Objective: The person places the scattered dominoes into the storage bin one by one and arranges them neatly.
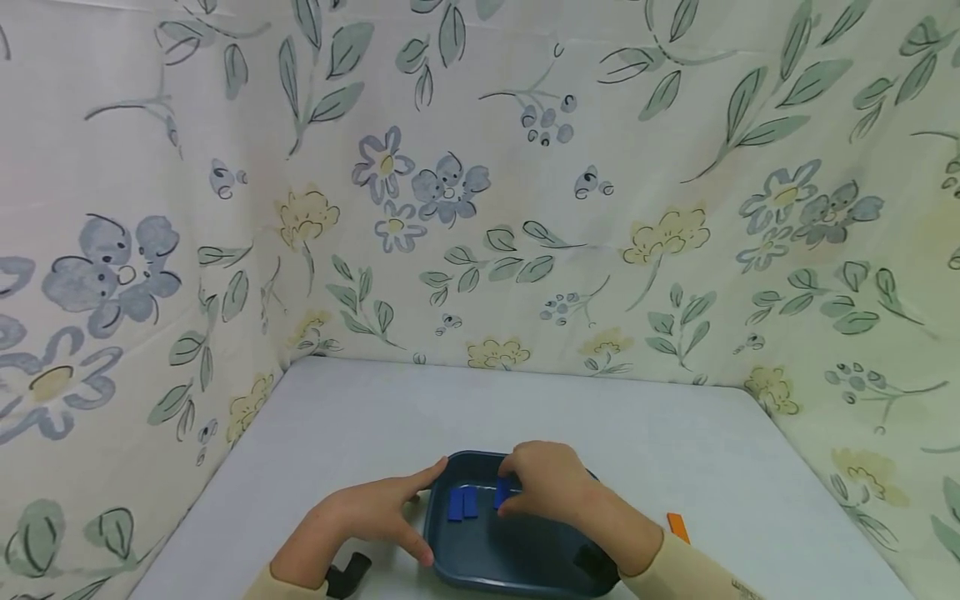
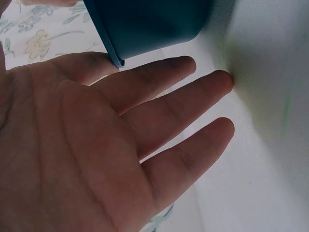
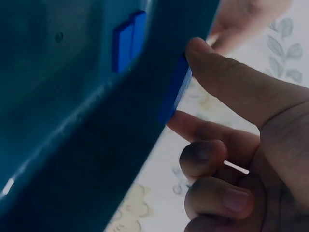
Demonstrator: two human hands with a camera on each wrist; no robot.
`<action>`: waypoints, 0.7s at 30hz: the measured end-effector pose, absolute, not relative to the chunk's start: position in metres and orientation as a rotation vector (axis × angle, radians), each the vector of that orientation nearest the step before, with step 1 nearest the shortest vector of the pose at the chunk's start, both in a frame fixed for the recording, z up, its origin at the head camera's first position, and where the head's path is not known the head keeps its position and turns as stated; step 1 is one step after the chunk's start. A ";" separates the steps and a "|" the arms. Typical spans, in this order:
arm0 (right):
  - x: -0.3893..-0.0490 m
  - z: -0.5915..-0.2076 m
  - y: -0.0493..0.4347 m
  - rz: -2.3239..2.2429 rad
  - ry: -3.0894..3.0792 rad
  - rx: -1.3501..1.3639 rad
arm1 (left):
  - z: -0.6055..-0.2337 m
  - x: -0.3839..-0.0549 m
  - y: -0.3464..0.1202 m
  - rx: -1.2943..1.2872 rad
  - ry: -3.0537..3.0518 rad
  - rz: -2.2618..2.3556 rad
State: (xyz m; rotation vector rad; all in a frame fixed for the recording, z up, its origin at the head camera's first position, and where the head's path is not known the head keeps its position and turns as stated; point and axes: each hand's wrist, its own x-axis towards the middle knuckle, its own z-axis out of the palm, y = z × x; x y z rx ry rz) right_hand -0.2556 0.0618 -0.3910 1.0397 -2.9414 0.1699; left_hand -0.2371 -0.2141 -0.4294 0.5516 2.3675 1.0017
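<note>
The white worktop [image 1: 390,408] is the biggest flat thing here, & the dark blue tray [image 1: 510,554] sits on it, close to the person. The L hand [image 1: 375,510] is by the tray's left side, w/ its fingers spread wide & not gripping; one tip seems to touch the rim. A light touch is prob. best, b/c a hard push could slide the tray. The R hand [image 1: 547,479] is over the tray. Its thumb & first finger are part open, pinching the blue piece [image 1: 501,493] at its two ends; the other fingers are tucked in. That piece is over the tray, just right of the two blue tiles [image 1: 456,504], w/ a gap b/w. Can't tell if it touches the tray floor. The tiles are side by side in the tray, near its left wall, & I think bumping them is the main risk. So: go slow, pinch soft, line the piece up w/ the pair, & let go only when it's steady.
</note>
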 end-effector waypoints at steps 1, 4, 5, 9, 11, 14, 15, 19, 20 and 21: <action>-0.257 -0.394 0.059 0.164 -2.955 1.029 | -0.430 -0.237 -0.214 0.554 2.365 1.000; -0.262 -0.404 0.051 0.137 -2.974 1.014 | -0.429 -0.238 -0.215 0.562 2.366 0.991; -0.264 -0.407 0.049 0.141 -2.979 1.013 | -0.429 -0.237 -0.215 0.563 2.365 0.988; -0.270 -0.421 0.042 0.147 -2.965 1.021 | -0.427 -0.237 -0.216 0.560 2.363 0.985; -0.272 -0.427 0.039 0.154 -2.961 1.018 | -0.426 -0.237 -0.216 0.561 2.359 0.988; -0.272 -0.435 0.037 0.138 -2.966 1.010 | -0.427 -0.237 -0.216 0.572 2.359 0.987; -0.271 -0.437 0.037 0.130 -2.970 1.009 | -0.427 -0.237 -0.216 0.575 2.358 0.987; -0.272 -0.443 0.035 0.113 -2.990 0.994 | -0.429 -0.238 -0.216 0.587 2.354 0.992; -0.272 -0.444 0.035 0.113 -2.998 0.987 | -0.429 -0.238 -0.216 0.588 2.356 0.991; -0.273 -0.444 0.034 0.111 -3.005 0.983 | -0.429 -0.238 -0.216 0.591 2.355 0.994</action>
